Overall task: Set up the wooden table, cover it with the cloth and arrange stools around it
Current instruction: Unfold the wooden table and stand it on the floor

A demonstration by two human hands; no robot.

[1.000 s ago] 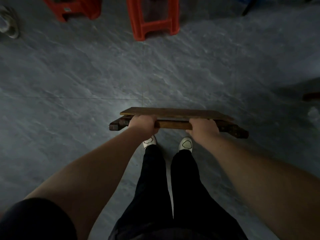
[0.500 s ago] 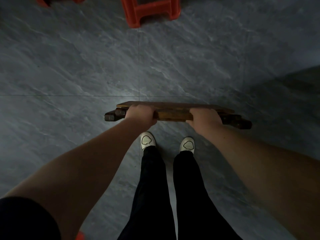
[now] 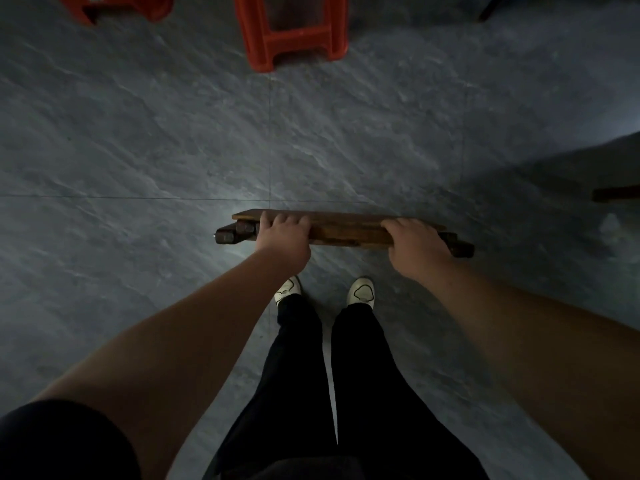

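- This is a dim indoor room, perhaps a home or a small eatery; which of the 2 cannot be told.
- The floor (image 3: 138, 140) is laid with large grey stone-look tiles, with thin grout lines between them.
- A red plastic stool (image 3: 294, 32) stands at the far edge, with a second red stool (image 3: 117, 5) to its left.

One wooden table (image 3: 346, 232). Two red stools: middle stool (image 3: 294, 36), left stool (image 3: 145, 8). Two hands: left hand (image 3: 282, 239), right hand (image 3: 415, 245). Two white shoes: left shoe (image 3: 287, 289), right shoe (image 3: 361, 292).
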